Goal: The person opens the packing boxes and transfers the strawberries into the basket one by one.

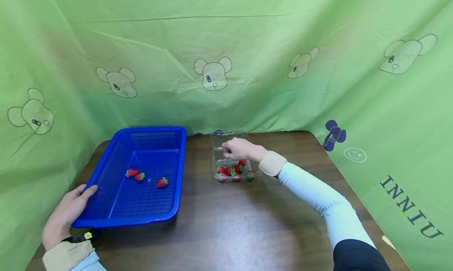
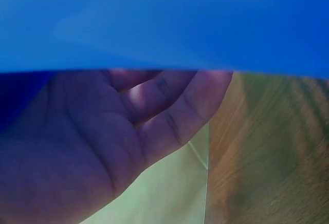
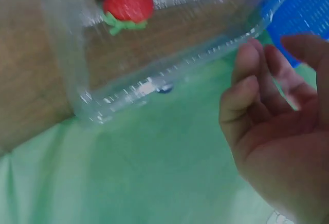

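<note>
My left hand (image 1: pixel 69 208) grips the left rim of a blue plastic basket (image 1: pixel 178 184), thumb over the rim. In the left wrist view the fingers (image 2: pixel 169 111) curl under the blue edge, which hides their tips. Three strawberries (image 1: pixel 162 182) lie on the basket's floor. My right hand (image 1: pixel 240 148) hovers over a clear plastic clamshell box (image 1: pixel 216 161) with its lid raised at the back. Several strawberries (image 1: pixel 231 171) sit in that box. The right wrist view shows the right hand's fingers (image 3: pixel 247 62) loosely bent, thumb apart, nothing between them.
A brown wooden table (image 1: pixel 219 223) bears both containers, basket on the left and box to its right. Green printed cloth (image 1: pixel 159 47) hangs behind the table and along both sides, close to the box's lid and the basket's back.
</note>
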### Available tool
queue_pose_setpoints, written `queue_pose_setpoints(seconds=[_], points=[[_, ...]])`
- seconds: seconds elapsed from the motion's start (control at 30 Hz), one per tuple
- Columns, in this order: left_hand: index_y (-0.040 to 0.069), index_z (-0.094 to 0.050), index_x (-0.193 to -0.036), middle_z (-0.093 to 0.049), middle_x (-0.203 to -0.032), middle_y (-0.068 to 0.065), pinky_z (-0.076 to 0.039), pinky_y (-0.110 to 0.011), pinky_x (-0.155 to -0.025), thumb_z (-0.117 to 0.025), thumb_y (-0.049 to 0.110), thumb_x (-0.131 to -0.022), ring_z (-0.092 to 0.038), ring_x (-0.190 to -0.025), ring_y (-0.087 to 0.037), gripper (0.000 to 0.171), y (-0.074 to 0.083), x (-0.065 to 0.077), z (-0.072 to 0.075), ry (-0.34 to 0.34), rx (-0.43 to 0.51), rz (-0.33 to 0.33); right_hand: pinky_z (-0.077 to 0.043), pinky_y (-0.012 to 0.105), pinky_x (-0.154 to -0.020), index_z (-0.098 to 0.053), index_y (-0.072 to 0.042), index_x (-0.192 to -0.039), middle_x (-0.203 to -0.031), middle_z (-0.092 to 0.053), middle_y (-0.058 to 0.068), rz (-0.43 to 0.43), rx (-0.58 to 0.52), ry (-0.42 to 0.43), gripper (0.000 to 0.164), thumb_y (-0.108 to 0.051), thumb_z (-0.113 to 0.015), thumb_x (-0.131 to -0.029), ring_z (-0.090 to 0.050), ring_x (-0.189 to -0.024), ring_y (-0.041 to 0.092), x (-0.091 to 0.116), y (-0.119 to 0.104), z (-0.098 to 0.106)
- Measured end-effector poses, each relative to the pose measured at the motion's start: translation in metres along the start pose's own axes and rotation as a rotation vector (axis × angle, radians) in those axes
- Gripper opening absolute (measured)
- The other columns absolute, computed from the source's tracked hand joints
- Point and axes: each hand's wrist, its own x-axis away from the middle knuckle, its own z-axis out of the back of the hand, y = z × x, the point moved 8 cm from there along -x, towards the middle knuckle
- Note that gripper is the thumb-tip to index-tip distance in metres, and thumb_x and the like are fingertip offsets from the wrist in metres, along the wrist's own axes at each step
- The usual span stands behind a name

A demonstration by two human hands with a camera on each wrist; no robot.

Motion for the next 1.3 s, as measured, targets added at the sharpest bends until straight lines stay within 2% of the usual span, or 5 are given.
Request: queue_pose_setpoints(seconds=[0.1,0.33,0.83,1.0,1.3], points=[[-0.002,-0.028,-0.142,-0.066,-0.101,-0.01,-0.054,-0.036,-0.067,-0.028,0.064,-0.096,-0.067,-0.079,-0.018,0.08,0.003,-0.001,0.0,0.006,0.002,-0.012,-0.043,0.026,-0.059,-0.06,-0.016,-0.085,-0.073,-0.06,-0.004,0.002,-0.019,-0.09,0.006,-0.022,-0.061,-0.087,-0.052,-0.063,0.01,0.007,0.0,-0.013],[-0.003,-0.031,-0.14,-0.066,-0.099,-0.011,-0.054,-0.035,-0.066,-0.028,0.063,-0.097,-0.066,-0.077,-0.018,0.079,0.005,-0.002,0.002,0.027,-0.021,-0.029,-0.046,0.028,-0.063,-0.065,-0.015,-0.095,-0.075,-0.062,-0.004,-0.009,-0.028,-0.213,0.016,-0.028,-0.067,-0.086,-0.055,-0.065,0.01,0.011,-0.003,-0.035],[-0.004,-0.029,-0.14,-0.066,-0.098,-0.008,-0.054,-0.036,-0.066,-0.027,0.062,-0.097,-0.066,-0.077,-0.017,0.079,0.005,0.002,0.002,0.023,-0.013,-0.015,-0.042,0.027,-0.061,-0.063,-0.016,-0.084,-0.072,-0.059,-0.006,-0.018,-0.043,-0.209,0.01,-0.02,-0.071,-0.08,-0.052,-0.065,0.012,0.007,-0.006,-0.049],[-0.003,-0.031,-0.139,-0.067,-0.093,-0.004,-0.054,-0.037,-0.066,-0.029,0.063,-0.096,-0.067,-0.076,-0.018,0.078,0.004,0.003,0.0,0.016,0.014,-0.015,-0.04,0.025,-0.059,-0.06,-0.015,-0.085,-0.071,-0.055,-0.006,-0.009,-0.063,-0.166,0.008,-0.017,-0.067,-0.081,-0.049,-0.062,0.01,0.007,-0.005,-0.04],[-0.002,-0.032,-0.137,-0.067,-0.091,-0.003,-0.055,-0.037,-0.066,-0.031,0.064,-0.096,-0.067,-0.075,-0.019,0.078,0.003,0.003,-0.001,0.024,0.025,-0.019,-0.042,0.027,-0.06,-0.058,-0.017,-0.089,-0.08,-0.056,-0.001,0.023,-0.034,0.071,0.009,-0.023,-0.059,-0.083,-0.049,-0.069,0.012,-0.003,-0.009,0.004]])
